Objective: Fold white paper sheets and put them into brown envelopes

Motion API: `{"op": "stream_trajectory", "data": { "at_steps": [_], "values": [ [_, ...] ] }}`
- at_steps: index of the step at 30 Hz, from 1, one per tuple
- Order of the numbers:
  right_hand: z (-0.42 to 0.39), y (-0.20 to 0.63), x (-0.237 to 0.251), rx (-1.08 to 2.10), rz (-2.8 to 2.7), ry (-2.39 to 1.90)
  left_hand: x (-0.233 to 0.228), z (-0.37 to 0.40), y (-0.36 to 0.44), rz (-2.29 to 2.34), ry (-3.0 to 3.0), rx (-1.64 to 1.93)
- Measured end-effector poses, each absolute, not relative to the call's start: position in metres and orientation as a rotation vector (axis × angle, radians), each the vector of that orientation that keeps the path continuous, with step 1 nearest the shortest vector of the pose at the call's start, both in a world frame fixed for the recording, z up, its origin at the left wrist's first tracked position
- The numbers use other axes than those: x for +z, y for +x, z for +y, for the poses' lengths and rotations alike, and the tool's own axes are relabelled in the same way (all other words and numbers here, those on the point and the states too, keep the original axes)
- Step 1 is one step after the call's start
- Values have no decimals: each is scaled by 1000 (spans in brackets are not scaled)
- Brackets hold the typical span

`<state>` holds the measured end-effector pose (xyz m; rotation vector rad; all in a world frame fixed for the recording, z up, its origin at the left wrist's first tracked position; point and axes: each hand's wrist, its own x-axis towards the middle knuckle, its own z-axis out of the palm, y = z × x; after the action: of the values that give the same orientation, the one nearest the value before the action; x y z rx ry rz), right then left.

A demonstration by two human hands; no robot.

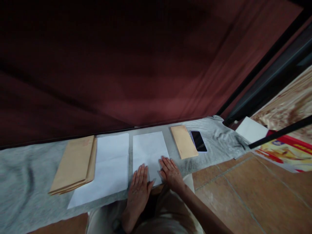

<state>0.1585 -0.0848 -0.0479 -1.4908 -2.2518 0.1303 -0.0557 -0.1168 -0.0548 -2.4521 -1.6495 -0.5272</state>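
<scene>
A white sheet of paper [149, 148] lies on the grey cloth right in front of me. My left hand [139, 185] rests flat near its lower left corner, fingers stretched out. Along the sheet's right edge my right hand [171, 173] lies palm down with its fingers extended. Neither hand grips anything. To the left is a second lot of white paper [112, 162], partly covered by a stack of large brown envelopes [73, 161]. A smaller brown envelope [184, 142] sits to the right of the sheet.
A phone [199, 141] with a dark screen lies beside the small envelope. Grey cloth [216, 139] covers the narrow surface, backed by a dark red panel [146, 81]. Off to the right are a black frame bar [280, 132], a white box [252, 129] and a red-and-yellow printed package [287, 152].
</scene>
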Motion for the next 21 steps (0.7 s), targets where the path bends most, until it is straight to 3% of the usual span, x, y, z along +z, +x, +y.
{"op": "stream_trajectory", "data": {
  "at_steps": [11,16,21],
  "values": [
    [-98,210,-42,145,-2208,-1504,-47,-135,-74,-1657,-2464,-479],
    [-102,203,-30,249,-2429,-1298,-45,-125,-65,-1611,-2488,-369],
    [-96,190,-27,221,-2442,-1364,-45,-112,-66,-1626,-2485,-349]
  ]
}}
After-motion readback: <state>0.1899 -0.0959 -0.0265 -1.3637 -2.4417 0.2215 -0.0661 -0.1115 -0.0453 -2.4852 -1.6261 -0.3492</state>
